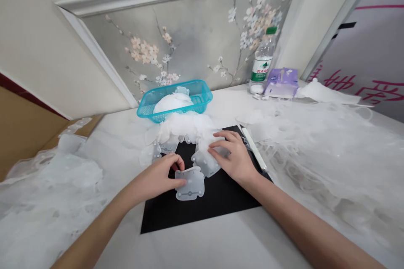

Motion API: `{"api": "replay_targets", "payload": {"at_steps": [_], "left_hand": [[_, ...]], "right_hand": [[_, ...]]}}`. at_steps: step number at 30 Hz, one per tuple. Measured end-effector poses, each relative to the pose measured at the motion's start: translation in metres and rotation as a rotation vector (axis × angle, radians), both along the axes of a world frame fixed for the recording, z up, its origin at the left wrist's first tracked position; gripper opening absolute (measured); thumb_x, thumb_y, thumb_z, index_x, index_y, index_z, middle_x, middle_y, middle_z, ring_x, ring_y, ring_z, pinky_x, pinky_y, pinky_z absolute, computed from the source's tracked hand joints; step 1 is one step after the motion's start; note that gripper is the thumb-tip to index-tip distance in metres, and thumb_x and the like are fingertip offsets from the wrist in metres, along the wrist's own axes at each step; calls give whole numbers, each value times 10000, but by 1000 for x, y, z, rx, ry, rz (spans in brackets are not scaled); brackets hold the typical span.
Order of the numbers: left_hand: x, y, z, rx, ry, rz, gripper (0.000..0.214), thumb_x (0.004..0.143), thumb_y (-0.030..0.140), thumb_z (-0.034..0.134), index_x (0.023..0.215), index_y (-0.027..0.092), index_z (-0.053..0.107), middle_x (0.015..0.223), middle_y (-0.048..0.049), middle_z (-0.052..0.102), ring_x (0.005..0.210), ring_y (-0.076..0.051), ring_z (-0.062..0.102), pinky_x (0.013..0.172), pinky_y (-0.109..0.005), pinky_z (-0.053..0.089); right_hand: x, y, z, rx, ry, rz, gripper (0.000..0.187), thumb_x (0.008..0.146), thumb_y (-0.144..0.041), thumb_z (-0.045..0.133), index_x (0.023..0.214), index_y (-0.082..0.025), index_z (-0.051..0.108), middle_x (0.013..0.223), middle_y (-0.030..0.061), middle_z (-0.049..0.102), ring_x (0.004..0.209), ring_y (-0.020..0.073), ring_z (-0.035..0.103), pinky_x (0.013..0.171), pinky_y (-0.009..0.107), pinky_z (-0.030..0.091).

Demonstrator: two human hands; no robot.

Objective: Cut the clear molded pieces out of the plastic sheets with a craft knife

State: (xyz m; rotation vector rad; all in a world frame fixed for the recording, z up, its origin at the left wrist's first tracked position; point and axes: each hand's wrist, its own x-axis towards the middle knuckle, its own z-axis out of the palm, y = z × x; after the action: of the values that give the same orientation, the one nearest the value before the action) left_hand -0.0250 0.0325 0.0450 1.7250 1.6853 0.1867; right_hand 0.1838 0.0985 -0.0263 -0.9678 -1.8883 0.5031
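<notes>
Left grip (164,174) pinched; right grip (232,154) palm-down, fingers loosely bent (forearms (280,206) bare, converging).

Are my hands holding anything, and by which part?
Left hand: a frosted piece, by its left edge. Right hand: at other pieces; can't tell whether it grips any.

A frosted, see-through piece (190,189), roughly square with rounded, notched edges and small round marks along its near side, is over the black mat (221,195), nearer the front edge than the back; its far edge curls. Just beyond, toward the right edge, a similar piece (206,164) sits askew. A whitish heap of pieces (186,125) covers the back-left corner.
</notes>
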Motion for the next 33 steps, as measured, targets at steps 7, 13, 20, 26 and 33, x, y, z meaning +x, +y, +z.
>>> {"api": "replay_targets", "payload": {"at_steps": [7,13,20,26,33], "left_hand": [[-3,10,-1,-208,-366,161,234,735,377,584,805,198,451,672,40,532,603,-109,502,566,-223,385],[-3,8,1,-370,-489,239,260,755,399,549,948,226,571,824,-6,648,781,-171,621,703,-268,470],[-13,14,-6,-420,-588,292,422,821,558,430,962,206,616,815,-36,668,671,-141,591,593,-215,414],[-14,13,-1,-395,-492,231,388,794,516,529,1052,242,622,872,-19,635,753,-137,580,638,-199,418],[-13,11,7,-375,-453,102,458,737,368,644,1173,251,568,963,-27,656,844,-164,591,674,-222,428]], "right_hand": [[4,-13,28,-335,270,117,105,873,-312,440,844,-220,480,695,-16,559,568,112,494,517,238,415],[-6,-40,38,-171,179,270,93,872,-289,459,842,-229,524,815,12,639,755,138,601,667,260,485],[-8,-47,38,99,-206,530,117,846,-268,521,800,-199,604,871,50,660,880,190,578,791,331,474],[4,-20,24,159,-378,138,201,805,-216,547,987,-158,610,1116,136,599,1031,281,502,867,447,424],[6,-12,14,189,-452,22,197,871,-205,457,893,-179,652,948,96,647,899,252,525,796,412,412]]}}
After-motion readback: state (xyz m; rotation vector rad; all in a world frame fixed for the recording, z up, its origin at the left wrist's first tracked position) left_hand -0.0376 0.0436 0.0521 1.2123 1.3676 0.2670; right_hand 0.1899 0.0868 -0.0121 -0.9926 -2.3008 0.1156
